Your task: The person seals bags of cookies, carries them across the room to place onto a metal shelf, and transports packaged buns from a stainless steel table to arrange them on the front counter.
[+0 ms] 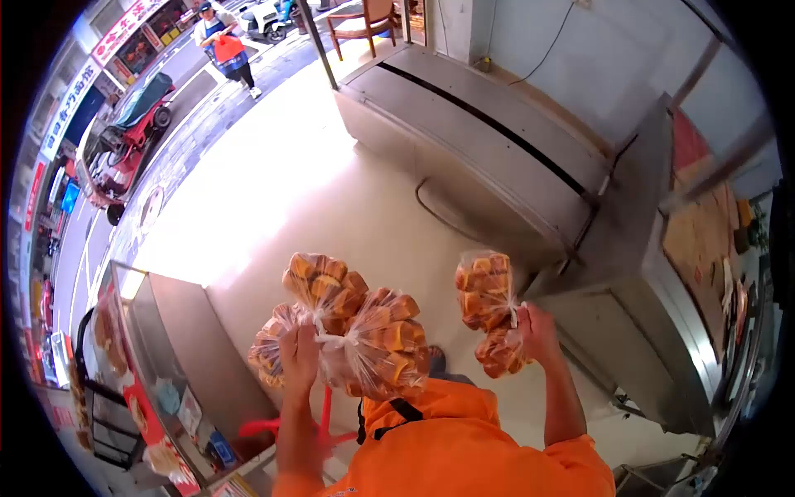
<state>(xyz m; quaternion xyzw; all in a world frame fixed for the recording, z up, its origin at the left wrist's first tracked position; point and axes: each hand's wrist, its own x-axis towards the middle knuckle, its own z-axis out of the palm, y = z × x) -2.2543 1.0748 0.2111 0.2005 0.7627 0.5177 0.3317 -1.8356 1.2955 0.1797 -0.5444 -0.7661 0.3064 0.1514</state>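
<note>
My left hand [300,354] is closed around the tied necks of several clear plastic bags [385,344] filled with golden-brown bread-like pieces. These bags bulge out on both sides of the hand and above it. On the right, my right hand [538,331] grips the necks of further clear bags [485,290] with similar pieces, one bulging upward and one hanging below. Both hands are held apart in front of the orange clothing, above the pale floor.
A long metal counter [489,124] runs along the back wall, joining a metal cabinet [629,340] at right. A glass-sided case [178,331] and a red stool [325,422] are at left. Outside are a person [224,45] and a red three-wheeled vehicle [124,149].
</note>
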